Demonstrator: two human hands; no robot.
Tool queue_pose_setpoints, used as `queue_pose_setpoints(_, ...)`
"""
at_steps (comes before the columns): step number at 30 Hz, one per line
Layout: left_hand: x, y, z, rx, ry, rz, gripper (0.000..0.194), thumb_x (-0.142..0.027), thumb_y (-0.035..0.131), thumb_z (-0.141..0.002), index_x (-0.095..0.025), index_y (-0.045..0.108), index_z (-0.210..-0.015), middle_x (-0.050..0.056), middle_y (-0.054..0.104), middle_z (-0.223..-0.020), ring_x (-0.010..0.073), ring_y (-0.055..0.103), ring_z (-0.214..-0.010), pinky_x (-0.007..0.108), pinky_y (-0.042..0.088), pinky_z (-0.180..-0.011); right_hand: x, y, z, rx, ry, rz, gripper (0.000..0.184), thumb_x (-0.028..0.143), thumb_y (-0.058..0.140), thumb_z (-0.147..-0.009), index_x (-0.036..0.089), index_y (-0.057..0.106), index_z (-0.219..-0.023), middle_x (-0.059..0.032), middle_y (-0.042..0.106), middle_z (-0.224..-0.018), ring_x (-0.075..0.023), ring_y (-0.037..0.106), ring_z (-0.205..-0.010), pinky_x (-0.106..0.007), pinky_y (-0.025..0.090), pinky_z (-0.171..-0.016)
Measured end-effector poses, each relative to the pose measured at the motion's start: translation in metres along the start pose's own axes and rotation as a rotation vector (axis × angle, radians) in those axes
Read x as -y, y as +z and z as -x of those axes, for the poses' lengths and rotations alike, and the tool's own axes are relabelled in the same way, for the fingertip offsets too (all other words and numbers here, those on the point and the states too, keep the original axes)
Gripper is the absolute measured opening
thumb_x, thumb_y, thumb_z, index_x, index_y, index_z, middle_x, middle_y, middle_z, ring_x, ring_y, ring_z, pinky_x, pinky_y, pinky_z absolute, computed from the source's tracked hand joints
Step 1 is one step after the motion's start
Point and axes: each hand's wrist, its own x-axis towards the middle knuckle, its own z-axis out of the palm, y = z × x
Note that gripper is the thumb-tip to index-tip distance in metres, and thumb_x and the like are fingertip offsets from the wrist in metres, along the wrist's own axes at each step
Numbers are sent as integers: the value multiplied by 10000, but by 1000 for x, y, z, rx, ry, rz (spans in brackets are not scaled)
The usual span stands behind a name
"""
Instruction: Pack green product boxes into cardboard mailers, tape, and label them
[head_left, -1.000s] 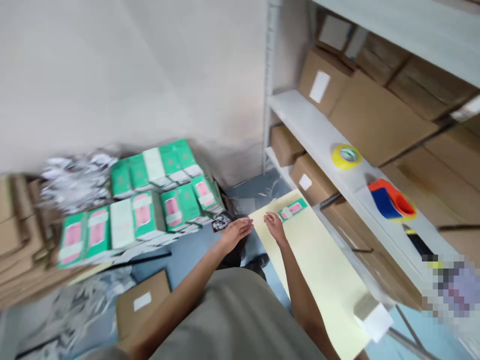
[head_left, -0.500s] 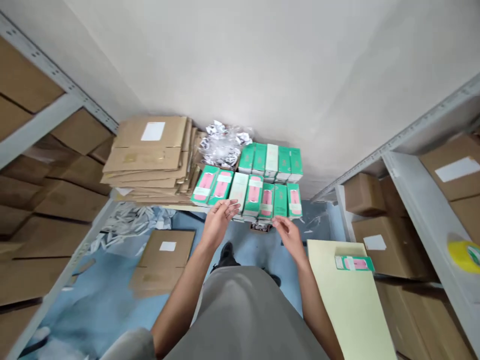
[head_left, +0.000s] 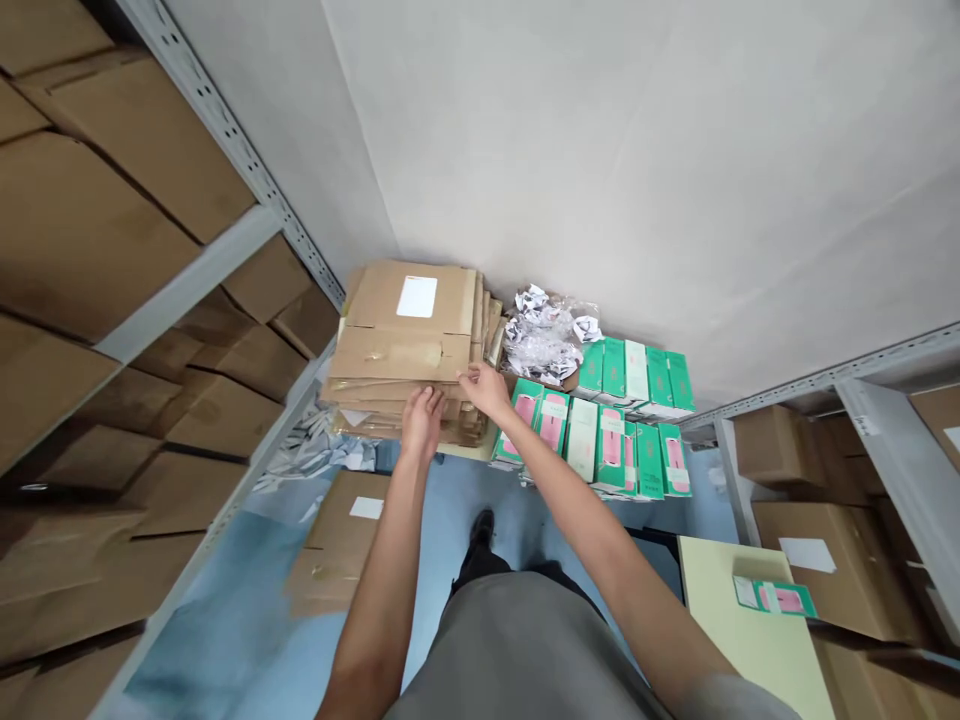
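Note:
A stack of flattened cardboard boxes lies on the table against the wall, the top one bearing a white label. My left hand is at the stack's front side, its fingers slightly bent and their tips just below the top box's front edge; no hold shows. At the front right corner of the top box, my right hand pinches the cardboard between thumb and fingers. Right of the stack is crumpled paper with clear plastic. Two rows of green product boxes with pink pictures stand beyond it, under my right forearm.
Metal shelves packed with brown cartons rise at left, with more cartons at right. A pale yellow board holds one green box. Flattened cardboard and white scraps lie low at left.
Both hands have moved left from the green product boxes to the cardboard stack. My right hand has closed on the top box's corner. The view has turned left.

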Motion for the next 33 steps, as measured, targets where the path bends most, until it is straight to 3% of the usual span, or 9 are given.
queue_pose_setpoints(3, 2, 2, -16, 5, -47, -19, 252, -167, 771, -948, -238, 650, -1157, 125, 778, -1374, 232, 703, -1460, 464, 487, -1359, 15, 18, -20, -64, 165, 124, 366, 400, 800, -1076, 109, 766, -1295, -249, 854, -1327, -353, 816, -1331, -375, 606, -1112)
queue_pose_setpoints(7, 1, -6, -23, 52, -74, -39, 230, -170, 817, -926, -229, 653, -1077, 114, 818, -1239, 213, 766, -1317, 437, 509, -1321, 13, 28, -24, -127, 258, 103, 495, 436, 819, -1063, 43, 707, -1343, -354, 815, -1333, -415, 823, -1280, -435, 616, -1058)
queue_pose_setpoints(12, -8, -11, -26, 87, -90, -69, 191, -194, 847, -931, -213, 688, -1035, 87, 830, -1074, 178, 810, -1081, 396, 552, -1240, 11, 28, -26, -153, 272, -32, 363, 399, 862, -1018, 140, 748, -1245, -182, 883, -1045, -337, 859, -1089, -387, 632, -960)
queue_pose_setpoints(16, -19, -5, -29, 99, -80, -82, 211, -371, 833, -997, -213, 719, -1077, 100, 836, -1112, 189, 820, -1068, 395, 594, -1177, 24, 25, -27, -140, 197, -193, 314, 494, 856, -994, 226, 737, -1105, -19, 828, -870, -223, 839, -789, -292, 617, -749)
queue_pose_setpoints(20, -39, 8, -33, 63, 47, 18, 269, -462, 820, -993, -241, 742, -1126, 86, 844, -1145, 202, 822, -1160, 370, 623, -1150, 41, 13, -11, -162, 15, -450, 409, 636, 810, -961, 270, 628, -969, 36, 728, -837, -172, 740, -676, -269, 571, -643)
queue_pose_setpoints(24, -59, 21, -26, 68, 156, 53, 224, -371, 814, -977, -268, 784, -1173, 58, 863, -1255, 215, 781, -1341, 339, 633, -1148, 42, -7, 33, -219, -201, -586, 448, 679, 796, -932, 279, 596, -967, 37, 658, -842, -164, 659, -703, -272, 563, -639)
queue_pose_setpoints(28, -55, 47, 4, 215, 185, -96, 272, -432, 837, -996, -247, 813, -1194, 67, 872, -1280, 268, 781, -1360, 381, 654, -1157, 13, -30, 87, -274, -197, -710, 418, 652, 782, -964, 286, 585, -1006, 30, 682, -835, -175, 666, -694, -291, 573, -637)
queue_pose_setpoints(31, -29, 83, 41, 368, 127, -180, 369, -508, 862, -997, -263, 825, -1269, 67, 872, -1299, 290, 769, -1390, 406, 647, -1189, -31, -59, 123, -327, -101, -744, 454, 679, 831, -913, 290, 616, -1002, -6, 761, -877, -215, 727, -746, -327, 608, -658)
queue_pose_setpoints(33, -2, 109, 67, 475, 75, -231, 451, -539, 898, -967, -272, 823, -1323, 75, 864, -1332, 304, 741, -1443, 423, 624, -1229, -69, -90, 148, -501, -44, -691, 473, 671, 872, -871, 284, 674, -1055, -41, 797, -949, -244, 760, -834, -353, 632, -708)
